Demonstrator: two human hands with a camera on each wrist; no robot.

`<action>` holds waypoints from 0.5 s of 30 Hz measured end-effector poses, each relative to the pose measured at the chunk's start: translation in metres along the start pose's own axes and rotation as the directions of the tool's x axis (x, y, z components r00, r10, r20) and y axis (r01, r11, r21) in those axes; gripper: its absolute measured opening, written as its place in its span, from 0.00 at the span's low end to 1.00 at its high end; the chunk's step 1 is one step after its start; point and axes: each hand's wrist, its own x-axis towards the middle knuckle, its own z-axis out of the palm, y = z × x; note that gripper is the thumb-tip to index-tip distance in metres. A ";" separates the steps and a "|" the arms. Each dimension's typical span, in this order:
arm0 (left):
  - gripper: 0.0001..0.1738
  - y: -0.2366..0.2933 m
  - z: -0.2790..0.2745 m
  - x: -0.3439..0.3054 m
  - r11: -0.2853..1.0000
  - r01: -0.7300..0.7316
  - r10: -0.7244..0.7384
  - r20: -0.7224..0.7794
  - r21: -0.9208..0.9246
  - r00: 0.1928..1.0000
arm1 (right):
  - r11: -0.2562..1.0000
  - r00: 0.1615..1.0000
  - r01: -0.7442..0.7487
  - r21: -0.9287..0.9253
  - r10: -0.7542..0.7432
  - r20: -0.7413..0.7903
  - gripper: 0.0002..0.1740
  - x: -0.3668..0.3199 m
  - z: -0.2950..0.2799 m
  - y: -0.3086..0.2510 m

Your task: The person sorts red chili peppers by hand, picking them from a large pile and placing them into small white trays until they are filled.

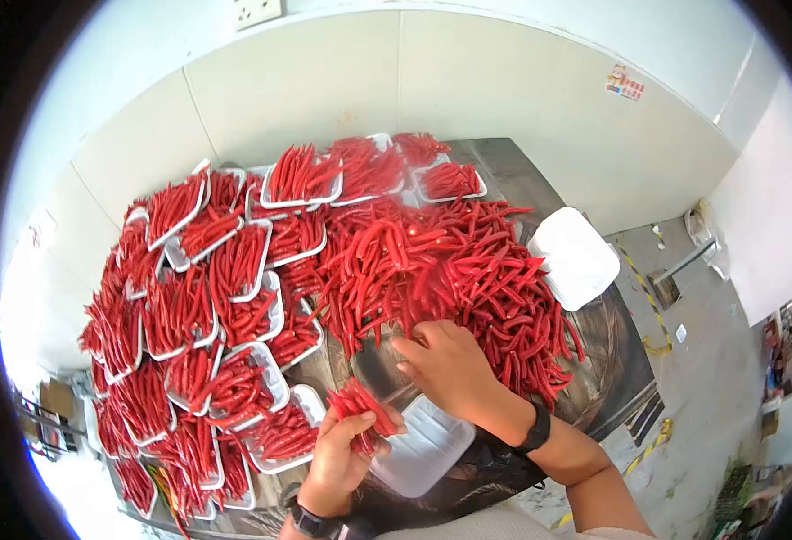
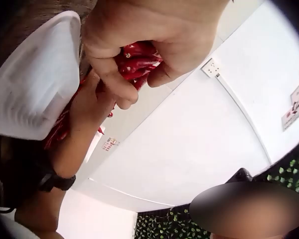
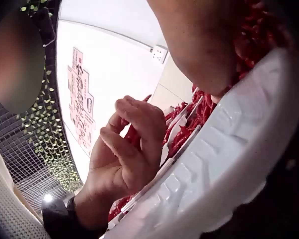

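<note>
A small bunch of red chili peppers [image 1: 360, 409] is gripped in my left hand [image 1: 340, 454], between thumb and curled fingers. In the left wrist view their stem ends [image 2: 134, 62] show inside the grip. My right hand [image 1: 457, 369] reaches over the near edge of a large heap of loose chili peppers [image 1: 450, 261], its fingers loosely bent and fingertips right at the heap. Below both hands lies a white tray [image 1: 427, 450] with its ribbed bottom showing. The right wrist view shows this tray [image 3: 204, 149] close up, while the right fingertips are hidden there.
Many white trays filled with chili peppers [image 1: 243, 387] cover the left and back of the dark table [image 1: 607, 360]. A stack of white trays [image 1: 576, 256] stands at the right of the heap. The wall [image 1: 486, 81] rises behind the table.
</note>
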 end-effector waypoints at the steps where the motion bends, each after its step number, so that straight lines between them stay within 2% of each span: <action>1: 0.18 0.002 -0.001 0.002 0.998 0.014 -0.016 -0.028 -0.056 0.999 | 0.999 1.000 0.010 -0.030 -0.009 0.013 0.18 0.002 0.009 0.003; 2: 0.14 0.005 -0.003 0.003 0.993 0.029 -0.035 -0.057 -0.112 0.998 | 0.998 0.999 0.018 -0.059 -0.017 0.029 0.16 0.005 0.017 0.004; 3: 0.14 0.003 0.011 -0.007 0.997 0.026 -0.030 -0.057 -0.070 0.998 | 0.999 1.000 0.010 -0.042 -0.010 -0.009 0.16 -0.004 0.006 0.002; 5: 0.11 -0.005 0.007 -0.002 0.998 -0.006 0.003 -0.037 -0.070 0.999 | 0.996 0.999 -0.031 -0.086 0.028 -0.028 0.14 -0.006 0.003 0.008; 7: 0.10 -0.006 0.006 -0.001 0.999 -0.011 0.011 -0.006 -0.035 1.000 | 0.998 0.996 -0.066 -0.016 0.065 -0.066 0.12 -0.013 -0.002 0.010; 9: 0.07 -0.011 0.014 -0.003 0.989 -0.068 0.092 -0.180 0.134 0.979 | 0.993 0.990 -0.099 0.061 0.104 -0.094 0.11 -0.016 -0.007 0.006; 10: 0.11 -0.010 0.018 -0.004 0.983 -0.067 0.103 -0.207 0.172 0.973 | 0.939 0.980 -0.086 0.332 0.140 -0.142 0.10 -0.015 -0.015 0.000; 11: 0.11 -0.011 0.021 -0.002 0.982 -0.065 0.101 -0.211 0.175 0.972 | 0.812 0.967 -0.054 0.581 0.189 -0.173 0.10 -0.015 -0.021 -0.007; 13: 0.12 -0.015 0.029 0.002 0.967 -0.183 0.225 -0.254 0.178 0.941 | 0.771 0.973 -0.043 0.635 0.176 -0.148 0.10 -0.020 -0.026 -0.022; 14: 0.12 -0.016 0.031 0.002 0.969 -0.171 0.216 -0.266 0.179 0.940 | 0.729 0.979 -0.033 0.683 0.162 -0.125 0.10 -0.024 -0.026 -0.027; 15: 0.13 -0.016 0.033 0.003 0.970 -0.188 0.222 -0.248 0.154 0.943 | 0.770 0.991 0.030 0.638 0.061 -0.120 0.10 -0.026 -0.023 -0.029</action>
